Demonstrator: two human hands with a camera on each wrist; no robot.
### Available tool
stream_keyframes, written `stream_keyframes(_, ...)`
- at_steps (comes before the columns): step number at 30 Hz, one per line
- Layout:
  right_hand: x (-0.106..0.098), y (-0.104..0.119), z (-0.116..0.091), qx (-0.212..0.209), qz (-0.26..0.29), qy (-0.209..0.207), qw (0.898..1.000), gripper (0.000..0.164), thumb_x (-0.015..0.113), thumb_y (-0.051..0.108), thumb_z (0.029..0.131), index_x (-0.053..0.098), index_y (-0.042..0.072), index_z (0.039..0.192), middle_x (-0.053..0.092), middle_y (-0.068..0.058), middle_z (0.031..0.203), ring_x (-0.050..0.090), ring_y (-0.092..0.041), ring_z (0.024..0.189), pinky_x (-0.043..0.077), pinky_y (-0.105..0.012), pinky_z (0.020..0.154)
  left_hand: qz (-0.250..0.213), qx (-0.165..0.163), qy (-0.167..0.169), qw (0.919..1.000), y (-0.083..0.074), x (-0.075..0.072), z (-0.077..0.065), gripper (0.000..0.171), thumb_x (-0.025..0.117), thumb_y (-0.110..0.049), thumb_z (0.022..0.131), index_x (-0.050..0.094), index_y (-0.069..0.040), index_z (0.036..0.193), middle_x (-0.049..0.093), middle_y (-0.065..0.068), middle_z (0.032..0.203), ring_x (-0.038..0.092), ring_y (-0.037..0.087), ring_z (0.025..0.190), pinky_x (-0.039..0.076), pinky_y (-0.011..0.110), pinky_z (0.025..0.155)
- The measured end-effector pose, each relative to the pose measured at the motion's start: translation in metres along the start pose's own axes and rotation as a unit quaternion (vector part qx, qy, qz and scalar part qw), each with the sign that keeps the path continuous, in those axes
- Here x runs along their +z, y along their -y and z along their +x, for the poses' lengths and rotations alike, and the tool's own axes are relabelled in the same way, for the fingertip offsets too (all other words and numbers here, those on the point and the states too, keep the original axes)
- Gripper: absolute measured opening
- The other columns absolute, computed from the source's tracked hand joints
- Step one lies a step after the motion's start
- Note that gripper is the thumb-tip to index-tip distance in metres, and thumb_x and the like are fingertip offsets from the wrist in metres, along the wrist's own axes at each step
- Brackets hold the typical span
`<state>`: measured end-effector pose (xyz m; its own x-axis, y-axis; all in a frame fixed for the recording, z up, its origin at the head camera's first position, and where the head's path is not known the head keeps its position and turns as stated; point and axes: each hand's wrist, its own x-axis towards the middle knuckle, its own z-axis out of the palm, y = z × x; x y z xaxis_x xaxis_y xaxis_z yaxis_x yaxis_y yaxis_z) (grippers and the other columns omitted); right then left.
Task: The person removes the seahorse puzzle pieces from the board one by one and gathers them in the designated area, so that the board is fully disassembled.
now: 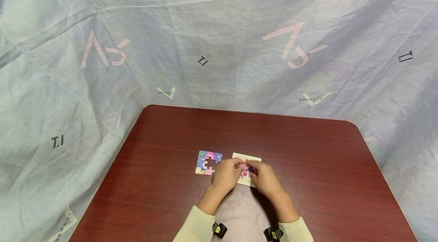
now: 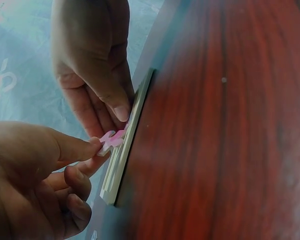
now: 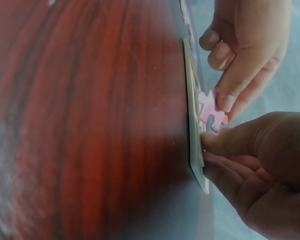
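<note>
Between the thumb and index finger of my left hand (image 1: 226, 173) is a pink jigsaw piece (image 3: 212, 110), pinched and tilted over the tray. Facing it, my right hand (image 1: 265, 177) has its thumb and fingertips around a blue jigsaw piece (image 1: 251, 169) at the surface of the pale puzzle tray (image 1: 246, 156). The fingers hide most of the blue piece. In the left wrist view, the pink piece is close to the tray's inner surface, near the right thumb. The tray lies flat on the table, its middle partly covered by both hands.
Left of the tray, several joined jigsaw pieces (image 1: 202, 162) in blue, purple and pink form a partial picture with a gap in it. They lie beside my left hand on the dark red wooden table (image 1: 164, 139). Pale printed cloth (image 1: 222, 44) hangs behind the table.
</note>
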<state>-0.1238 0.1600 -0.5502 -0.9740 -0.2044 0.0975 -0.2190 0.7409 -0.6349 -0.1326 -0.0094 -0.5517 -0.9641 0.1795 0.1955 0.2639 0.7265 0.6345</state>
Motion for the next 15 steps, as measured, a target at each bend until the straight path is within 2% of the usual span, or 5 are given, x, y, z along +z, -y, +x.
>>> stream_keyframes(8, -0.0007, -0.0013, 0.0000, 0.004, 0.003, 0.006, 1.000, 0.049, 0.073, -0.013, 0.083, 0.073, 0.001, 0.130, 0.077, -0.016, 0.122, 0.066, -0.020, 0.096, 0.057, -0.043, 0.088, -0.006, -0.006, 0.000, 1.0000, 0.0012, -0.0026, -0.0007, 0.012, 0.080, -0.020, 0.093, 0.082, -0.020, 0.105, 0.082, -0.003, 0.090, 0.076, 0.013, 0.082, 0.055, 0.028, 0.066)
stream_keyframes(15, -0.0005, -0.0018, -0.0001, 0.008, 0.004, 0.010, 1.000, 0.049, 0.073, -0.014, 0.083, 0.073, 0.002, 0.130, 0.077, -0.014, 0.117, 0.062, -0.019, 0.089, 0.053, -0.036, 0.081, -0.027, -0.023, 0.003, 0.9994, 0.0032, -0.0046, -0.0013, 0.007, 0.081, -0.026, 0.093, 0.080, -0.019, 0.094, 0.080, -0.004, 0.086, 0.072, 0.011, 0.076, 0.050, 0.026, 0.063)
